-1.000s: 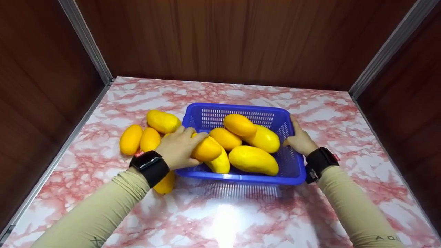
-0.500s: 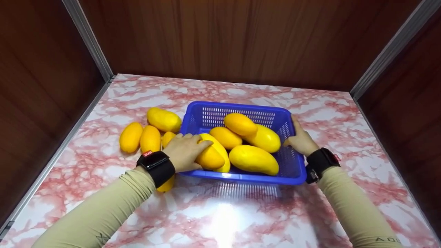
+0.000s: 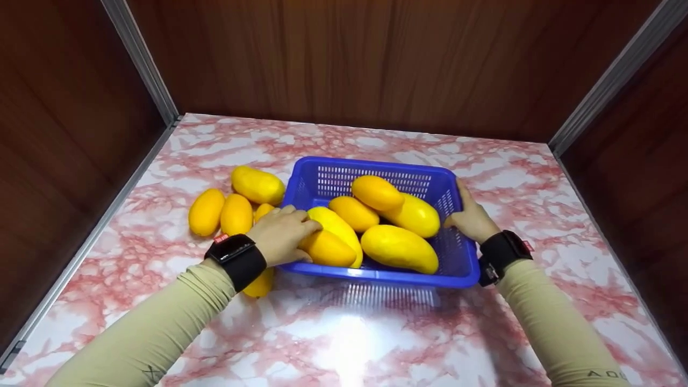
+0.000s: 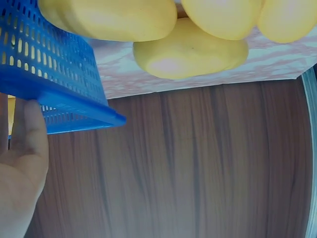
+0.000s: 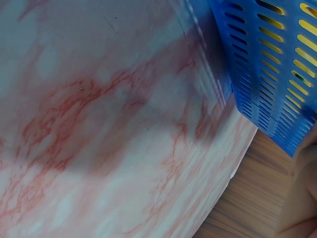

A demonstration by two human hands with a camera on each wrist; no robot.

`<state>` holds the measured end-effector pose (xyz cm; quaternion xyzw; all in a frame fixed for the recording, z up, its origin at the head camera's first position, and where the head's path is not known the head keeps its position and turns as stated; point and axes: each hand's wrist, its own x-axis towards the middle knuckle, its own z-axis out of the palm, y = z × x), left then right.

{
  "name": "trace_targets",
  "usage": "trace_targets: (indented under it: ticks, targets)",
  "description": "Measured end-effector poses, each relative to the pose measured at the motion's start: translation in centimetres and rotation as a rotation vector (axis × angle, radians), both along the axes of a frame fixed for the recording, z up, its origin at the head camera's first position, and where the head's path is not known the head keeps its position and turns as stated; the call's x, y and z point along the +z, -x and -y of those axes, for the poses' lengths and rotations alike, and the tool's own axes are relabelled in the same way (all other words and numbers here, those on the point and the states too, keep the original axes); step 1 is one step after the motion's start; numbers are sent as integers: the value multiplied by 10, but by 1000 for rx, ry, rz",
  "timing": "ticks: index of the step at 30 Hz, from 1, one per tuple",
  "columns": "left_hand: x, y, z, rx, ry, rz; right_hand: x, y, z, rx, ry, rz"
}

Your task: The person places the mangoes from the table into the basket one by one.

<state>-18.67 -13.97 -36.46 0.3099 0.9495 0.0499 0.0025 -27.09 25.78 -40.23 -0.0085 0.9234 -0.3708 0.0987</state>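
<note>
A blue plastic basket (image 3: 376, 275) holds several yellow mangoes. Over its left rim reaches my left hand (image 3: 282, 234), fingers loosely spread beside an orange-yellow mango (image 3: 330, 248) that lies against a yellower mango (image 3: 336, 223). In the left wrist view, that hand (image 4: 22, 168) is partly cut off at the frame edge, by the basket rim (image 4: 74, 101). My right hand (image 3: 473, 217) grips the basket's right rim, its thumb inside the wall. The right wrist view catches only part of the right hand (image 5: 302, 198) beside the slotted basket wall (image 5: 267, 64).
Left of the basket, several mangoes lie on the marbled pink-and-white table (image 3: 161, 333), among them one at the back (image 3: 258, 184) and one at the far left (image 3: 206, 212). Another mango (image 3: 260, 284) is partly hidden by my left wrist. Brown wood-grain panels (image 3: 365, 59) enclose the table.
My left hand lowered the orange-yellow mango into the basket's front left, let it go and drew slightly left. The right hand keeps its grip on the rim.
</note>
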Motion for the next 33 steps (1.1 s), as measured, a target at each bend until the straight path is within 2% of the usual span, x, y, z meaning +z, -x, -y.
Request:
trace_targets:
  ticks: [6,11,22,24,30,33]
  targets:
    - [3,3,10,27,-53,-38,0,1,-2,-6,18,10]
    - [3,4,19,22,-88,-71,0,2,-3,-7,13,17]
    - [3,6,30,72,-111,-78,-2,2,-1,4,11,9]
    - [1,6,32,75,-123,-83,-2,1,-1,7,11,8]
    - [-7,4,37,123,-154,-39,-1,1,-1,-2,19,7]
    - [-12,4,39,136,-174,-49,-1,1,-1,-4,16,11]
